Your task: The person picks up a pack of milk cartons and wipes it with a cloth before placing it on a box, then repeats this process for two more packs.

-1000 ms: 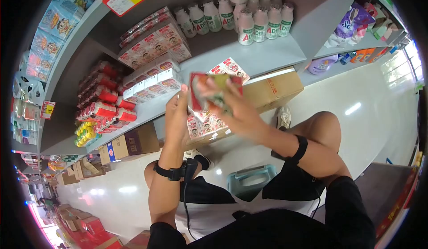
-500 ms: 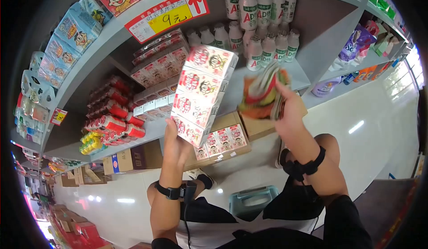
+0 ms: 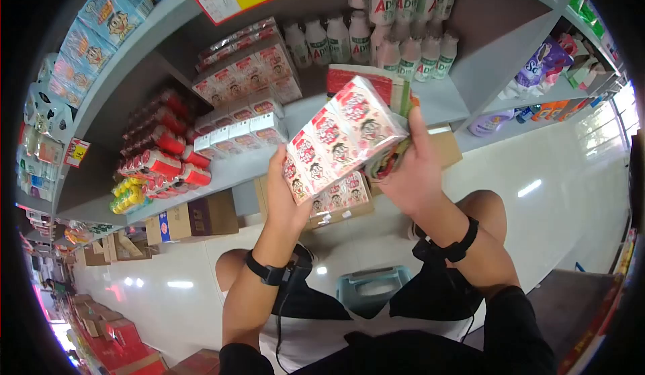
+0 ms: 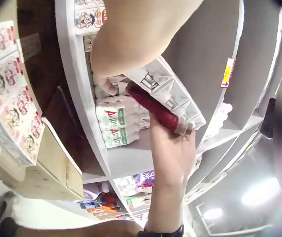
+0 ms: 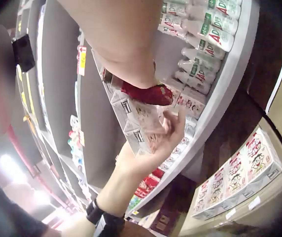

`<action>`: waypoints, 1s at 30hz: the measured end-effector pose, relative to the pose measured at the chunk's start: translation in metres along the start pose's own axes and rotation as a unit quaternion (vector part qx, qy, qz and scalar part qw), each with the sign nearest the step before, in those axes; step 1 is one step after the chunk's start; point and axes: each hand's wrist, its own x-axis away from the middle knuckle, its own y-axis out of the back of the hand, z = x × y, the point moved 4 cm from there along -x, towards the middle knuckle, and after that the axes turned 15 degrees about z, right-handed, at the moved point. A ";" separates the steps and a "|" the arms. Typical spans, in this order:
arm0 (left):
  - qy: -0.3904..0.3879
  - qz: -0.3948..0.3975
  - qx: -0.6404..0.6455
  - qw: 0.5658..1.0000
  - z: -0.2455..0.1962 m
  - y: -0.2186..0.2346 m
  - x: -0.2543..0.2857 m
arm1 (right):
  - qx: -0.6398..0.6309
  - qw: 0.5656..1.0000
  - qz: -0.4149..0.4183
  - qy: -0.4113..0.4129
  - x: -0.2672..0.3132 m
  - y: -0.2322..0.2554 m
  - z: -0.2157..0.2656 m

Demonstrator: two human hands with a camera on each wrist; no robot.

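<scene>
My left hand [image 3: 287,197] grips the lower left end of a shrink-wrapped pack of small drink cartons [image 3: 339,136], white and red with cartoon faces. The pack is tilted, its upper end leaning right. A folded cloth [image 3: 363,76], red with green and other colours, is in my right hand [image 3: 418,173] behind the pack's upper right end. In the left wrist view, the cloth's red edge [image 4: 153,108] lies against the pack's side [image 4: 175,96]. The left hand's fingers [image 5: 168,123] curl round the pack in the right wrist view; part of the cloth is hidden behind the pack.
Ahead is a grey shelf [image 3: 430,103] with white bottles [image 3: 406,59], more carton packs [image 3: 248,79] and red bottles [image 3: 164,163]. Below it, cardboard boxes [image 3: 211,214] stand on the floor, one with carton packs [image 3: 346,193]. A grey-blue plastic stool [image 3: 373,287] is between the legs.
Half a second ago the cloth was apart from the pack, to its right. Now the pack has tipped rightward and the cloth is against it. The cloth was also over the pack one second ago.
</scene>
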 end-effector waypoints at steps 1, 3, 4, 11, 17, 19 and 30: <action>0.009 0.018 0.068 0.997 0.003 -0.001 0.000 | 0.035 0.999 0.000 -0.025 0.002 0.000 -0.008; 0.024 0.007 0.085 0.996 0.007 0.006 0.000 | 0.100 0.992 0.003 -0.074 0.006 0.002 -0.025; 0.012 0.018 0.088 0.996 0.006 0.002 -0.001 | 0.148 0.985 -0.016 -0.088 0.008 0.007 -0.032; -0.022 0.030 0.075 0.996 0.001 -0.003 0.003 | 0.292 0.930 0.057 -0.216 0.015 0.025 -0.072; -0.036 0.072 0.068 0.994 0.004 0.006 0.003 | 0.473 0.841 0.125 -0.231 0.024 0.021 -0.061; -0.037 0.122 0.078 0.989 0.001 0.011 0.004 | 0.439 0.845 0.128 -0.277 0.029 0.036 -0.062; 0.033 -0.025 -0.120 0.992 0.008 0.037 0.015 | 0.012 0.993 -0.045 -0.109 0.019 0.030 -0.022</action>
